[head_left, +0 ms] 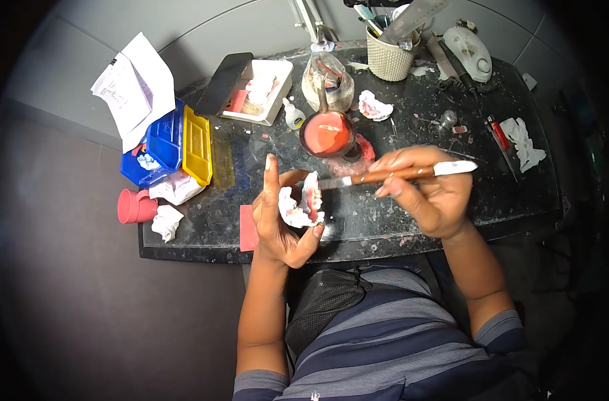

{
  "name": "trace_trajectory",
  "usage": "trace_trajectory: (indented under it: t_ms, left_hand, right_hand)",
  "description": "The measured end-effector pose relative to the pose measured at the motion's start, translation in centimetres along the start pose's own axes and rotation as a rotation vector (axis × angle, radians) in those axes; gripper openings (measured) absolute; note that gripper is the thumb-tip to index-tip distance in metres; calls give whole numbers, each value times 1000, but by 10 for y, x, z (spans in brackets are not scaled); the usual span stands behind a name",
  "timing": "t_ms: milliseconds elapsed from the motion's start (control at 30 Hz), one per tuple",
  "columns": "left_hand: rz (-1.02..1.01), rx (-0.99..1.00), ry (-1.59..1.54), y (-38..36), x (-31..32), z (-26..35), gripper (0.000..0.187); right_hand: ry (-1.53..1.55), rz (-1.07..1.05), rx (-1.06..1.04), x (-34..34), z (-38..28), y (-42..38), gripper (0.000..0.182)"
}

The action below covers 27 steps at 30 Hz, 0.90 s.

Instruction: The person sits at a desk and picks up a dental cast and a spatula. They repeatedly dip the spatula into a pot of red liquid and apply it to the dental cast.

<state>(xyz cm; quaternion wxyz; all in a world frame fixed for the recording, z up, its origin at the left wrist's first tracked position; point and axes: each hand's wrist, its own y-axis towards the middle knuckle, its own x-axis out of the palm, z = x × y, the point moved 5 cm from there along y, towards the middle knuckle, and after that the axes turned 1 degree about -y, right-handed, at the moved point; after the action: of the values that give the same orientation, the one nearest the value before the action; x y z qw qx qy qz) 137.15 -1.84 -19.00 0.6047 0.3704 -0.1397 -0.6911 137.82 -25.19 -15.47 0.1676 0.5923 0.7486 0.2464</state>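
Observation:
My left hand (pixel 278 224) grips a white plaster dental model (pixel 292 208) with pink-red wax along its arch, its index finger stretched upward. In my right hand (pixel 430 194) lies a wax knife (pixel 395 175) with a brown handle and white end, held level between thumb and fingers. Its metal blade points left and comes right up to the model's edge. Just beyond the hands stands a dark pan of red wax (pixel 328 134). A pink wax sheet (pixel 248 228) lies by my left wrist, partly hidden behind the hand.
Behind the pan are a plastic-wrapped jar (pixel 328 83), a small white bottle (pixel 293 115) and another dental model (pixel 375 105). A white box (pixel 278 87), blue and yellow bins (pixel 196 144) and a pink cup (pixel 137 206) stand left. Rightward are a tool basket (pixel 390 59) and crumpled tissue (pixel 524 144).

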Motion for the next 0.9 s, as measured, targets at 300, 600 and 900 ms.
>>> trace_trajectory:
  t_ms: [300,600,900]
  left_hand:
    - [-10,27,-5,1,2,0,112]
    - [-21,32,-18,-1,2,-3,109]
    - [-26,38,-21,-1,3,-4,108]
  right_hand:
    - [-206,-62,-91,6,-1,1,18]
    - [-236,-65,-74,7,-6,1,18]
    - [-197,-27,-63,7,3,-1,18]
